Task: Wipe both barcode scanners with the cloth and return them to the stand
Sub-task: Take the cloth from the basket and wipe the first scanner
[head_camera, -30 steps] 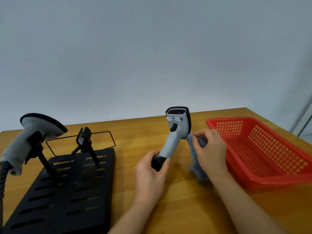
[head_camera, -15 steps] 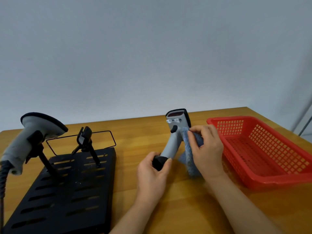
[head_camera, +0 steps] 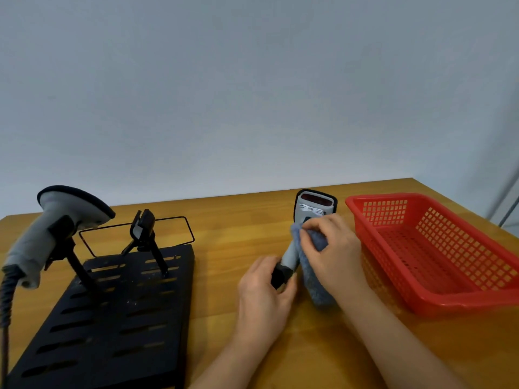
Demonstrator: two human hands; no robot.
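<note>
Plain pale grey wall (head_camera: 252,94) ahead of you, wooden desk (head_camera: 238,220) butted against it, soft even light, metal pole (head_camera: 509,203) at your far right

Cloth (head_camera: 311,245) moved from scanner (head_camera: 311,211) side onto front.

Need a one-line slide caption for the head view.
Left hand grips a scanner by its base while right hand wipes it with blue cloth; second scanner sits on stand.

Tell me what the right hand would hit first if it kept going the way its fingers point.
The right hand points left and slightly away, pressing the blue cloth against the held barcode scanner. It would meet that scanner's neck at once; beyond it, probably bare table.
</note>
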